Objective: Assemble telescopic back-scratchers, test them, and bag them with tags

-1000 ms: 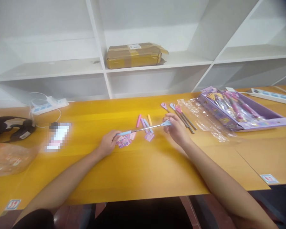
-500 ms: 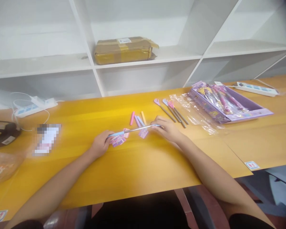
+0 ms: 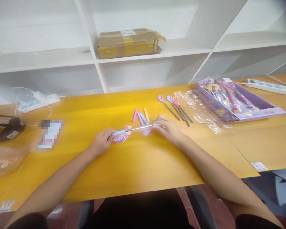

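A back scratcher (image 3: pixel 139 128) with a light blue grip and a shiny metal rod is stretched level between both hands above the table. My left hand (image 3: pixel 103 141) is closed round its blue grip end. At the other end, my right hand (image 3: pixel 168 129) pinches the claw head, which the fingers partly hide. Under and behind the rod lie small printed cards (image 3: pixel 121 138). Just beyond are loose grip sleeves: a pink one (image 3: pixel 135 115), a yellow one (image 3: pixel 146 115), and a purple and a blue one side by side. Several back scratchers (image 3: pixel 169 108) with bare metal rods lie right of them.
At the back right, a purple display box (image 3: pixel 238 101) holds wrapped back scratchers, with clear plastic wrappers (image 3: pixel 202 111) beside it. Power strips (image 3: pixel 39 102) stand at both sides. A phone-like blurred item (image 3: pixel 50 135) lies left. A taped parcel (image 3: pixel 128 44) sits on the shelf.
The view has shifted slightly, so the scene sits a little further right and higher. Both hands keep their hold on the back scratcher, with hardly any visible movement.
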### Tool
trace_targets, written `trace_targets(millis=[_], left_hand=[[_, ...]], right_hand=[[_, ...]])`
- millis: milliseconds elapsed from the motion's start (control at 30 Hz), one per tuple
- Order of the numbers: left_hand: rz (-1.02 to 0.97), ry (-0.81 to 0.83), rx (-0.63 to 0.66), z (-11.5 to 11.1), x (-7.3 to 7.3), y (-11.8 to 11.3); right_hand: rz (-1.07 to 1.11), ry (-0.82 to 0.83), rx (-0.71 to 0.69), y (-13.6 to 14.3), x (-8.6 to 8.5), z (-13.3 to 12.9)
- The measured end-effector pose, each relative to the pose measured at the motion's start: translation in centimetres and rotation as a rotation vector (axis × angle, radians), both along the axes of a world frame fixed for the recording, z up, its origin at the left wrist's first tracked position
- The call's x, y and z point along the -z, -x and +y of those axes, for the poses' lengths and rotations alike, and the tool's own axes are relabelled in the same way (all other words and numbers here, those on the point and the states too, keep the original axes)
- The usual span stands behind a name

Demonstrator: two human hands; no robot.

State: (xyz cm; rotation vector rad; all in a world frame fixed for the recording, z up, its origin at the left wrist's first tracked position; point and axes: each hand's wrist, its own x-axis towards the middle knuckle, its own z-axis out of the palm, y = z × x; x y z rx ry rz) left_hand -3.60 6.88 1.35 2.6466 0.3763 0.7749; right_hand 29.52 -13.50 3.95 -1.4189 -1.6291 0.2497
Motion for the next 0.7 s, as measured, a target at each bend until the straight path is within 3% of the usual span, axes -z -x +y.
trace_targets(millis=[433,700], left_hand=[[0.08,-0.002,0.054,-0.5,0.6,-0.1],[0.131,-0.008,0.064,-1.8,0.6,-0.3]], right_hand=[[-0.062,0.032,-0.077,1.1,0.1,-0.1],[-0.012,0.039,-0.088,3.5,2.4,0.3]])
